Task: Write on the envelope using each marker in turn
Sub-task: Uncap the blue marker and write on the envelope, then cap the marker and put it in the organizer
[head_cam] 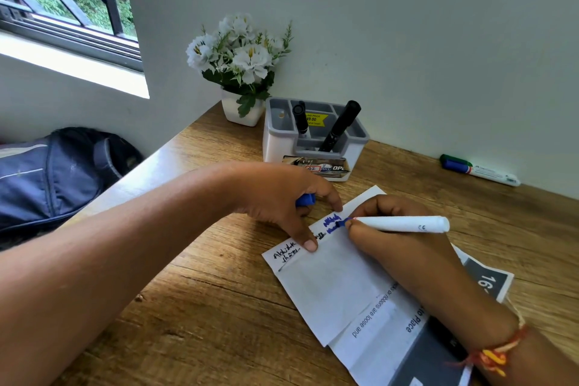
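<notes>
Two hands are working over the envelope [329, 285], which is lying flat on the tabletop [203, 307] atop printed paper [385, 338]. The right hand [398, 247] is pinching a white marker [404, 224] near its blue tip, fingers curled tightly around the barrel, and is pressing the tip against the envelope's top strip beside fresh blue scribbles [332, 223]. The left hand [282, 200] is resting with its fingers bent, one fingertip pinning the envelope's upper edge, while its curled fingers are enclosing a blue cap [305, 199], mostly hidden beneath the palm. Black handwriting [286, 254] is showing at the envelope's left corner; part of it is lying under the left fingertip and is illegible. Behind, an organizer [313, 141] is holding two black markers [340, 125], and another marker [479, 170] is lying by the wall. The envelope's lower right end is covered by the right forearm.
</notes>
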A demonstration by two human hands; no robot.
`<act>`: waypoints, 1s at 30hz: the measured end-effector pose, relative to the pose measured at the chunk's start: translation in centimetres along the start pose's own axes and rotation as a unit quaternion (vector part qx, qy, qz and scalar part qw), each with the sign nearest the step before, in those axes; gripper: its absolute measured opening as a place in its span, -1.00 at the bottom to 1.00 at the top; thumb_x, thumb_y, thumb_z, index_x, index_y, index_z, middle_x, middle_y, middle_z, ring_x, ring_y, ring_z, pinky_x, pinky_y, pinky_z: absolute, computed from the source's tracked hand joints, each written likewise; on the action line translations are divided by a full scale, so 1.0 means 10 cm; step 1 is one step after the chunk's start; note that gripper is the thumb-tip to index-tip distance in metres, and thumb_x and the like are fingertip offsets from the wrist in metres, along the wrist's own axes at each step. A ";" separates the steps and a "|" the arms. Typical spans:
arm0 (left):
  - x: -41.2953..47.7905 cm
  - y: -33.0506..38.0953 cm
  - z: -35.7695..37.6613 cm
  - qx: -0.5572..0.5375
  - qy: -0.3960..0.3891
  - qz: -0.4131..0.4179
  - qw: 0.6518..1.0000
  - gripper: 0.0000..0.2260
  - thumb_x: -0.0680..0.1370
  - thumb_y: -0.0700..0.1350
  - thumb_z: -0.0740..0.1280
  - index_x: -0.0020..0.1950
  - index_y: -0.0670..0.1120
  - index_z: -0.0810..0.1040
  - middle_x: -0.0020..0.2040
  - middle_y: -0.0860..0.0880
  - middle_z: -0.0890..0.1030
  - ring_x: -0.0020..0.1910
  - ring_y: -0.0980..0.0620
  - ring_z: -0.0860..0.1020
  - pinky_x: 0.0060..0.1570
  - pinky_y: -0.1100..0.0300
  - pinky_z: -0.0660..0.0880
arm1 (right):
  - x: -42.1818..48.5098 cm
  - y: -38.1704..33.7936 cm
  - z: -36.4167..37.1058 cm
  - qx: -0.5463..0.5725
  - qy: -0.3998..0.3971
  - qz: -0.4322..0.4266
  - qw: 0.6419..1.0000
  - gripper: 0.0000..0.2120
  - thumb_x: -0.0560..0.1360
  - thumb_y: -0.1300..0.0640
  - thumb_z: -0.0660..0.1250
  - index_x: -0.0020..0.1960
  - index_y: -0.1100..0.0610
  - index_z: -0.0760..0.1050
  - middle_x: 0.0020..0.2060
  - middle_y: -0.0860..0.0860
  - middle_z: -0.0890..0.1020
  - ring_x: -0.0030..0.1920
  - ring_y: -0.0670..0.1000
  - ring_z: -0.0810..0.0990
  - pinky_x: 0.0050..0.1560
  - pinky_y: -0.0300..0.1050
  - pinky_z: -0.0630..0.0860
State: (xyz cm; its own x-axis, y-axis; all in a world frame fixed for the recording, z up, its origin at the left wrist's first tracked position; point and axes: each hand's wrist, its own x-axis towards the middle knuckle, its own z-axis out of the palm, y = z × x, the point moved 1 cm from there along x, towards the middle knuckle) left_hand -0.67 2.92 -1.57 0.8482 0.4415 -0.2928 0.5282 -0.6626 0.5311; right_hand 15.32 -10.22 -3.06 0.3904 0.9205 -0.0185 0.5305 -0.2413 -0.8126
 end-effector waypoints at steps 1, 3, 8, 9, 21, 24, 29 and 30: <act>0.00 0.00 0.00 0.000 0.000 0.000 1.000 -0.37 0.40 0.10 0.56 0.41 0.28 0.40 -0.02 0.40 0.38 -0.07 0.32 0.41 0.00 0.29 0.35 | 0.01 0.00 0.00 0.003 0.004 0.005 1.000 -0.94 0.40 0.11 0.49 -0.24 -0.01 0.69 -0.32 -0.10 0.73 -0.29 -0.14 0.68 -0.33 -0.21 0.53; -0.01 0.01 0.00 0.000 -0.002 -0.001 1.000 -0.37 0.40 0.10 0.56 0.41 0.29 0.40 -0.02 0.40 0.39 -0.06 0.32 0.41 0.03 0.28 0.36 | 0.03 0.02 -0.02 0.017 0.017 0.026 0.999 -0.95 0.40 0.11 0.47 -0.24 0.02 0.67 -0.36 -0.07 0.72 -0.36 -0.11 0.66 -0.36 -0.21 0.51; -0.04 0.05 -0.01 0.001 -0.002 -0.011 1.000 -0.37 0.41 0.09 0.56 0.41 0.28 0.39 0.09 0.32 0.38 0.08 0.19 0.40 0.02 0.30 0.32 | 0.05 0.03 -0.07 0.108 0.049 0.046 0.992 -0.95 0.46 0.13 0.44 -0.18 0.05 0.65 -0.31 0.09 0.72 -0.38 -0.10 0.60 -0.28 -0.13 0.51; -0.04 0.05 -0.01 0.000 0.002 -0.011 1.000 -0.37 0.40 0.09 0.56 0.41 0.28 0.39 0.14 0.30 0.39 0.10 0.17 0.40 0.01 0.30 0.32 | 0.05 0.02 -0.09 0.128 0.058 0.036 0.989 -0.95 0.46 0.13 0.45 -0.18 0.03 0.66 -0.28 0.07 0.73 -0.37 -0.13 0.61 -0.25 -0.13 0.53; -0.15 0.01 -0.09 -0.444 0.110 0.044 0.888 -0.75 0.61 -0.38 0.24 0.25 -0.17 0.49 0.05 -0.09 0.65 -0.08 0.01 0.58 -0.11 0.19 0.52 | -0.04 -0.08 -0.21 0.312 0.045 -0.087 0.945 -0.74 0.41 -0.07 0.43 0.04 -0.05 0.77 -0.10 0.06 0.78 -0.08 -0.03 0.74 0.09 0.03 0.64; -0.15 0.10 -0.08 -0.568 0.107 0.080 0.812 -0.79 0.66 -0.32 0.18 0.28 -0.30 0.46 0.16 -0.25 0.66 0.10 -0.14 0.66 0.05 0.10 0.64 | -0.04 -0.09 -0.19 0.311 0.039 -0.117 0.942 -0.82 0.46 0.01 0.50 0.05 0.00 0.76 -0.13 0.09 0.78 -0.10 0.01 0.76 -0.04 -0.11 0.66; -0.10 0.20 -0.01 -0.704 0.076 0.076 0.702 -0.68 0.60 -0.11 0.20 0.21 -0.30 0.52 0.18 -0.36 0.63 0.13 -0.22 0.66 0.16 -0.05 0.60 | -0.08 -0.16 -0.20 0.330 0.053 -0.163 0.928 -0.79 0.35 0.01 0.43 -0.06 0.04 0.70 -0.19 0.04 0.78 -0.14 -0.01 0.77 -0.13 -0.24 0.67; -0.09 0.21 0.01 -0.712 0.070 0.070 0.695 -0.67 0.60 -0.08 0.20 0.20 -0.30 0.53 0.18 -0.35 0.63 0.13 -0.22 0.67 0.18 -0.07 0.59 | -0.09 -0.17 -0.20 0.328 0.054 -0.168 0.928 -0.77 0.34 0.02 0.42 -0.04 0.07 0.68 -0.19 0.03 0.78 -0.15 -0.03 0.77 -0.13 -0.24 0.67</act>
State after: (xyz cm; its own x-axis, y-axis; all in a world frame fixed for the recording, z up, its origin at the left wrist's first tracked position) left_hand -0.28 1.06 -0.28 0.8220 0.5539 -0.1324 -0.2196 0.5228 0.8237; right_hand 15.58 -11.30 -0.50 0.3784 0.8650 0.3296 0.0776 0.3252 -0.9424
